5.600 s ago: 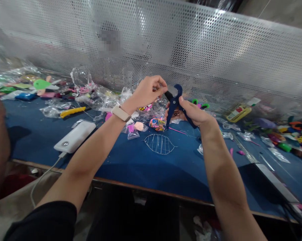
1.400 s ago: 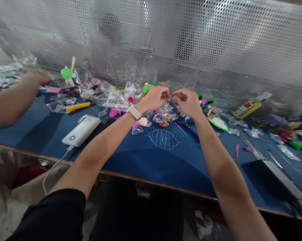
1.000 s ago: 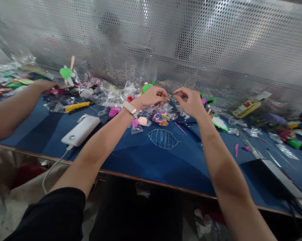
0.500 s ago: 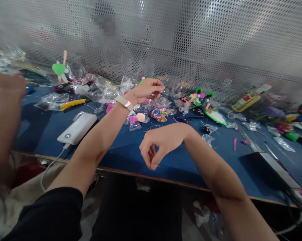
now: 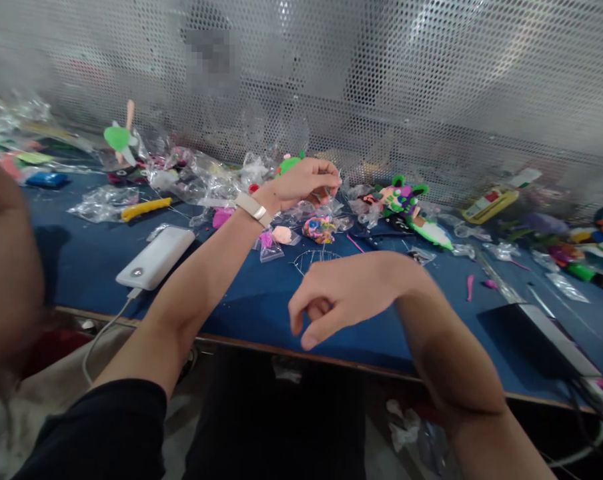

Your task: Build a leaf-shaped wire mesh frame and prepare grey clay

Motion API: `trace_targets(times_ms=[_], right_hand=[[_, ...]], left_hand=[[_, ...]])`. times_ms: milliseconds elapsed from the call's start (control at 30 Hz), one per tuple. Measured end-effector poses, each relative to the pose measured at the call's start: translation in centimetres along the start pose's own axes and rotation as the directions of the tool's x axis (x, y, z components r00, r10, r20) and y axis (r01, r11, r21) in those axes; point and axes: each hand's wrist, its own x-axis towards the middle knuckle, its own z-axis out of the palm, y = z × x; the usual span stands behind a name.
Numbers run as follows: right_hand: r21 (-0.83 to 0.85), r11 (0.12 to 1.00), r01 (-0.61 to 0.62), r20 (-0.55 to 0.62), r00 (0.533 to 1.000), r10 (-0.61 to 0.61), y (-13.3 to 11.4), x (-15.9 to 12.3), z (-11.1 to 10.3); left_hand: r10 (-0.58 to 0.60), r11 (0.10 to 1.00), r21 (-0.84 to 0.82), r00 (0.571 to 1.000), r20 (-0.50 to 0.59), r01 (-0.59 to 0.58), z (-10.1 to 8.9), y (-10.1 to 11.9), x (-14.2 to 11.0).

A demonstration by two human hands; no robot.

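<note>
My left hand [image 5: 309, 183], with a pale band on its wrist, is raised over the middle of the table, thumb and fingertips pinched on what looks like a thin wire, barely visible. My right hand [image 5: 349, 290] hangs lower and nearer the table's front edge. Its fingers are curled, thumb apart, with nothing visible between them. Partly hidden behind it lies a leaf-shaped wire frame [image 5: 301, 262] with thin cross wires. Below my left hand sits a multicoloured clay-like lump [image 5: 319, 229]. The dark blue-handled tool [image 5: 381, 233] lies on the table to the right.
A white power bank [image 5: 156, 257] with a cable and a yellow-handled cutter [image 5: 146, 208] lie left. Clear plastic bags and colourful figures [image 5: 404, 195] line the perforated metal screen [image 5: 321, 87]. A black box-like device [image 5: 536, 340] stands right. Another person's arm [image 5: 11, 267] reaches in at left.
The blue-handled tool, held by my right hand at first, now lies on the table. Both hands met at the fingertips; then my right hand came away, down and towards me.
</note>
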Motion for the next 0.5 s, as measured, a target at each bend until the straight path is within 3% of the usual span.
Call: trace_targets(times_ms=[67, 133, 200, 267, 300, 367, 433, 500], right_hand=[[-0.065, 0.997, -0.040, -0.303, 0.953, 0.019, -0.5, -3.2, -0.1], [-0.135, 0.988, -0.080, -0.537, 0.844, -0.005, 0.5, -5.6, 0.2], [-0.182, 0.976, -0.116, -0.783, 0.618, -0.073, 3.1, -6.6, 1.1], [-0.237, 0.960, -0.147, -0.918, 0.357, -0.172, 6.7, -6.5, 2.2], [-0.253, 0.959, -0.130, -0.928, 0.314, -0.203, 8.7, -6.1, 2.8], [-0.177, 0.983, -0.046, -0.919, 0.365, -0.149, 12.2, -5.0, 4.0], [-0.099, 0.994, -0.035, -0.931, 0.356, -0.080, 15.0, -4.2, 4.9], [-0.048, 0.991, -0.127, -0.963, 0.269, -0.012, 17.0, -3.7, 5.2]], left_hand=[[0.013, 1.000, -0.011, 0.997, -0.070, -0.014, 0.6, -0.2, 0.0], [0.035, 0.999, -0.027, 0.987, -0.157, -0.040, 1.6, -0.6, -0.3], [0.039, 0.998, -0.031, 0.975, -0.218, -0.047, 3.0, -1.4, -1.0], [0.016, 1.000, -0.021, 0.975, -0.219, -0.021, 4.4, -2.7, -2.2], [0.005, 1.000, -0.006, 0.979, -0.205, -0.006, 4.9, -3.4, -2.9], [0.002, 0.999, 0.041, 0.982, -0.190, 0.006, 5.5, -4.8, -4.2], [0.045, 0.989, 0.147, 0.980, -0.194, -0.016, 5.3, -5.7, -5.3], [0.145, 0.931, 0.358, 0.970, -0.194, -0.067, 4.4, -6.3, -5.9]])
